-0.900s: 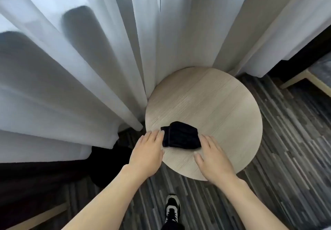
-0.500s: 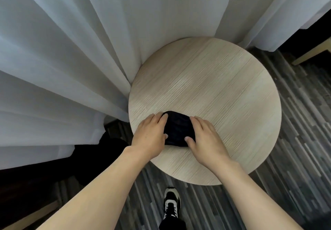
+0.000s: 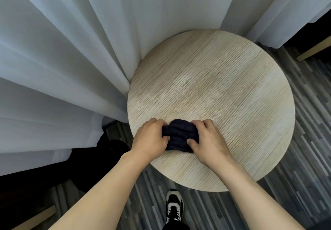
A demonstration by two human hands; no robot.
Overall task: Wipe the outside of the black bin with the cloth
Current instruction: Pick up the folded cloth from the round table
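While both hands close on it, the cloth [image 3: 179, 136] sits bunched on the near left part of the round wooden table [image 3: 232, 95], close to the edge. The left hand [image 3: 150, 138] grips its left side, fingers curled over the top and thumb pressed against the near face. The right hand [image 3: 207, 138] grips the right side in the same manner. Between them the dark fabric is squeezed into a ribbed mound.

The cloth is judged soft, light and pliable; it folds under slight pressure and presents no risk of breakage. It should gather into one palm readily. A hold around the bunched middle, with loose ends tucked in, would suit wiping better than a pinch at a corner.

A black shape [image 3: 107, 158] stands on the floor to the left of the table, partly beneath the white curtain [image 3: 62, 68]. This may be the bin, but its form is too dark to confirm. Wiping is judged not yet begun; the step in hand is collecting the cloth. One shoe [image 3: 173, 206] shows on the striped floor [image 3: 295, 185] below.
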